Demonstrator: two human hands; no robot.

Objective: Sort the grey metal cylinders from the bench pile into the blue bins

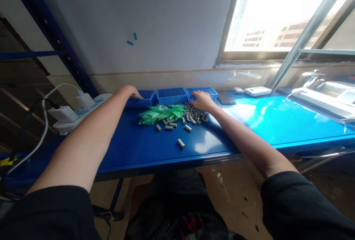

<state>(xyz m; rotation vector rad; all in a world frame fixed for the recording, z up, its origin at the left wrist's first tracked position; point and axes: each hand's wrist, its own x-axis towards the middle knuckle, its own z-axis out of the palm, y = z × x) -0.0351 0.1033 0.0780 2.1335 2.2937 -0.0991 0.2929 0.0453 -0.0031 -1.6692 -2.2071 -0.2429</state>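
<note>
Fingers of the right hand (203,101) are hovering, curved, by the right bin (213,93), the left hand (131,91) at the left bin (149,99); neither grip is discernible. Metal pieces (192,120) are lying heaped on the tabletop (133,145), probably light, rigid, slippery; best pinched across their sides.

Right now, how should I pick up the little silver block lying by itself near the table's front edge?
Pinch the little silver block across the middle of its two long sides, coming down from the near side of the blue table. It's longer than wide, lies flat at a slant, and the other silver blocks are behind it, so that side looks easiest.
</note>
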